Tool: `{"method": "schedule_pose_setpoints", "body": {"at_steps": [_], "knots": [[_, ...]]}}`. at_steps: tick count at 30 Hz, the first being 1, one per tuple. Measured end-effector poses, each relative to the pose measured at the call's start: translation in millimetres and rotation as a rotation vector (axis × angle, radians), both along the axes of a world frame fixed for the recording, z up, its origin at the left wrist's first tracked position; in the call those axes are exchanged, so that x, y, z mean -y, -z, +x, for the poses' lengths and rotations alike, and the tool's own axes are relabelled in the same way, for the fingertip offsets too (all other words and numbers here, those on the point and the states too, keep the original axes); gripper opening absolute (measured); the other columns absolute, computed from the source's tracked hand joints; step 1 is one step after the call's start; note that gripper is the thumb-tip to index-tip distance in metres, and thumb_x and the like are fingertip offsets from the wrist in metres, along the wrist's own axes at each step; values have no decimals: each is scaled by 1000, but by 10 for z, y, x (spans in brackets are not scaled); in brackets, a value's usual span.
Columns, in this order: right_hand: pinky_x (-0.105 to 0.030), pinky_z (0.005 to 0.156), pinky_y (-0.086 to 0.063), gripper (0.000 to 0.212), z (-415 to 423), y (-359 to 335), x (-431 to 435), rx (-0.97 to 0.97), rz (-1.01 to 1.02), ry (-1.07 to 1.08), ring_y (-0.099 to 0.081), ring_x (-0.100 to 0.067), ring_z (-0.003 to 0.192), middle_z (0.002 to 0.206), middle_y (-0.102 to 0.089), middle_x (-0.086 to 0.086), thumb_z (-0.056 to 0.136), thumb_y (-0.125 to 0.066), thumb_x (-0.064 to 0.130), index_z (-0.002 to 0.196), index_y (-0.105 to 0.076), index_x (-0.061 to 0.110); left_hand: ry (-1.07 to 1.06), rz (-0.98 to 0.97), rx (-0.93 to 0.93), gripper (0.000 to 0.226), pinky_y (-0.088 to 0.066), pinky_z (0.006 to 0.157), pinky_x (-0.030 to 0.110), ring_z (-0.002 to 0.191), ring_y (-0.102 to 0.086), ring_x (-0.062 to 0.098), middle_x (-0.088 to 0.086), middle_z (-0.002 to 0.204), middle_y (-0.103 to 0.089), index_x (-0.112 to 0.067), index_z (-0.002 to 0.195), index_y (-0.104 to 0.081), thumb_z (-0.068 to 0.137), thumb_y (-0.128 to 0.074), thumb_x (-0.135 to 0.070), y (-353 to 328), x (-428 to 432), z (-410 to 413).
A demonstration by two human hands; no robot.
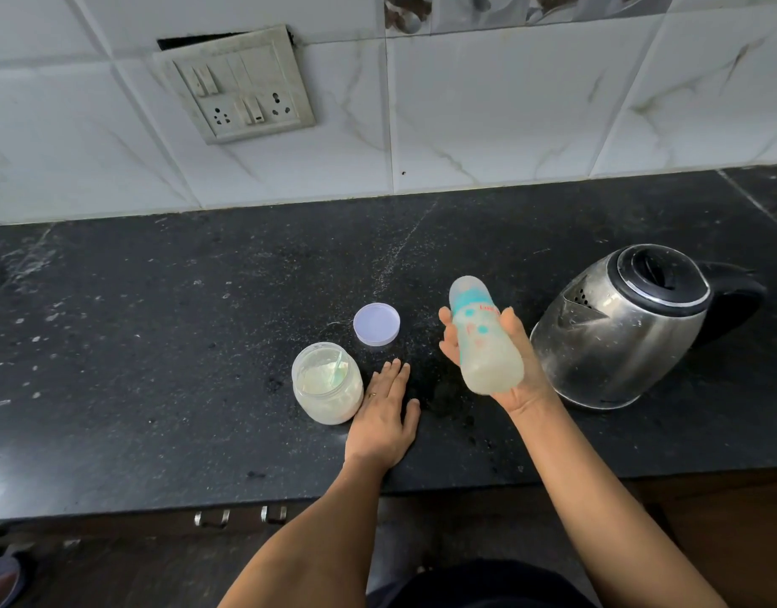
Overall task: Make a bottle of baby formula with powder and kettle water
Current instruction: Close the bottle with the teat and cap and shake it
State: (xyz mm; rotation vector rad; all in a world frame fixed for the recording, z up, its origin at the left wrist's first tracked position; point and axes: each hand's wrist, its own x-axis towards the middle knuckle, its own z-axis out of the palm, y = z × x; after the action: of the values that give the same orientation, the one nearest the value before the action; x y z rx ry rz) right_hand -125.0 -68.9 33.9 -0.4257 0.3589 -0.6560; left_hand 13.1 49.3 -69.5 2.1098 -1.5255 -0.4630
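Your right hand grips the bottle above the counter, long axis tilted, top pointing away, milky liquid at its base. Your left hand rests flat, fingers straight, beside the open powder jar, nearer its lid.

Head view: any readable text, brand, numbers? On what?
Baby bottle: red brand print, blurred and cut off by a finger of the right hand; maybe "Lu...", not readable.
Powder jar, lid, kettle, switch plate: no text visible.
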Motion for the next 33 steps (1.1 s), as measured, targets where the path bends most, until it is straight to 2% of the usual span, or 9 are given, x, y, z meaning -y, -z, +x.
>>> {"method": "schedule_pose_setpoints", "body": {"at_steps": [4, 5, 9, 12, 14, 17, 22, 26, 33], "knots": [[-40, 73, -58, 62, 81, -75, -10, 30, 92, 147, -70, -28, 93, 120, -58, -24, 71, -78, 27, 120, -49, 4, -9, 7, -12, 55, 7, 115, 20, 149, -2, 16, -6, 161, -12, -22, 153, -21, 101, -38, -32, -14, -4, -7], [-41, 74, -58, 61, 87, -82, 6, 53, 111, 162, -69, -30, 96, 123, -54, -26, 73, -77, 26, 122, -47, 4, -9, 7, -13, 55, 7, 115, 20, 149, -2, 16, -6, 161, -12, -22, 153, -21, 101, -38, -32, -16, -6, -7], [-41, 76, -59, 91, 4, -23, 13, 179, 207, -108, -67, -31, 86, 119, -60, -24, 69, -84, 17, 140, -27, 10, -4, 0, -9, 55, 8, 115, 19, 149, -4, 15, -6, 161, -13, -21, 153, -22, 101, -38, -32, -10, -3, -2], [-39, 74, -59, 107, 77, -20, 47, 183, 200, 53, -68, -32, 93, 123, -57, -28, 56, -92, 17, 143, -31, 4, -1, -4, 5, 55, 9, 115, 17, 149, -4, 14, -5, 161, -13, -20, 153, -23, 101, -38, -31, -14, 0, -2], [-40, 72, -59, 97, 45, 25, 69, 189, 236, 89, -68, -35, 92, 124, -54, -31, 54, -93, 15, 134, -41, 0, -3, -8, 5, 55, 12, 113, 15, 149, -4, 14, -5, 161, -13, -20, 153, -23, 101, -38, -31, -31, -3, -11], [-37, 70, -60, 80, -15, 16, 36, 188, 239, -120, -66, -28, 78, 118, -58, -25, 65, -83, 13, 132, -39, 4, -4, -15, -4, 55, 14, 110, 12, 149, -3, 14, -6, 161, -13, -21, 153, -22, 101, -39, -31, -42, -5, -9], [-41, 72, -59, 100, 70, 13, 50, 140, 253, 136, -68, -33, 89, 125, -53, -29, 51, -93, 13, 136, -39, 4, -6, -4, -12, 55, 9, 114, 17, 149, -3, 14, -7, 160, -13, -21, 153, -22, 101, -39, -31, -40, -8, -11], [-36, 70, -60, 91, -2, -9, -8, 193, 302, -8, -66, -26, 78, 117, -56, -23, 62, -86, 12, 139, -36, 6, 4, -10, 0, 55, 9, 115, 18, 149, -4, 13, -6, 161, -14, -21, 153, -23, 101, -39, -31, -35, -3, -5], [-41, 68, -58, 109, 38, -76, -10, 148, 315, 118, -66, -29, 81, 121, -49, -22, 55, -91, 15, 145, -31, 4, 0, -26, -7, 54, 13, 111, 12, 148, -3, 11, -5, 161, -15, -20, 153, -23, 102, -39, -30, -43, -8, -15]]}}
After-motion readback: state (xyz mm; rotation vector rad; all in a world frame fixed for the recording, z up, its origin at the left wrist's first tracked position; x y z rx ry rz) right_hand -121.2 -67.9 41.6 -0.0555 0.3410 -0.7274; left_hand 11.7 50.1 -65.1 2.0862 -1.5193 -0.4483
